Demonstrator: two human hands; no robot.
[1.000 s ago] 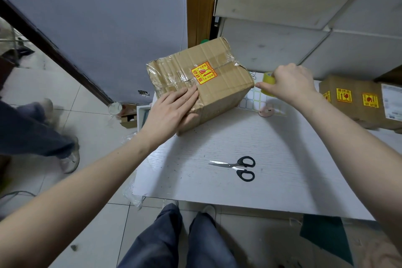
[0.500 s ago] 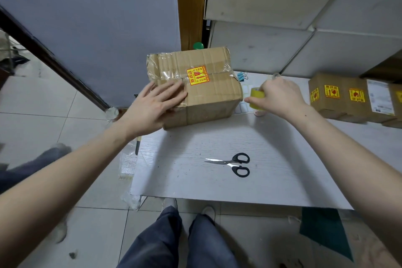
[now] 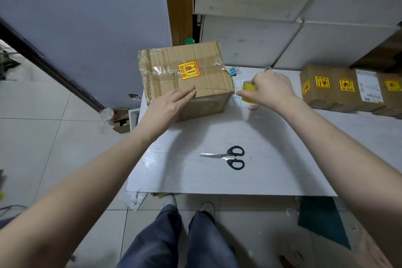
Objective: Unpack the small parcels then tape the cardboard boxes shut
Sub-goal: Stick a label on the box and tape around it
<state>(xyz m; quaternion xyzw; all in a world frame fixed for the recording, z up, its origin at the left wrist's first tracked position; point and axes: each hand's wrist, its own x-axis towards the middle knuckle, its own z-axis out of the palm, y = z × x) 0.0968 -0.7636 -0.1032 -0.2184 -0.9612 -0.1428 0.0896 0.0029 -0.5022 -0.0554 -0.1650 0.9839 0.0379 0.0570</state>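
Note:
A brown cardboard box (image 3: 195, 65) with a yellow-red fragile sticker and clear tape across its top stands at the far left of the white table (image 3: 261, 169). My left hand (image 3: 171, 104) lies flat with straight fingers on the box's near top edge. Just right of the box, my right hand (image 3: 269, 89) grips a roll of yellowish tape (image 3: 248, 91). Black-handled scissors (image 3: 228, 156) lie shut on the table in front of me.
Several sealed brown boxes with yellow stickers (image 3: 348, 89) line the table's far right. A sheet of white labels (image 3: 237, 95) and a blue binder clip (image 3: 233, 70) lie behind the tape. Grey-white panels rise behind; tiled floor and a small open carton (image 3: 121, 122) lie left.
The box has been turned flat and square to me on the table. My left hand slid to its near edge. My right hand with the tape stayed just right of the box.

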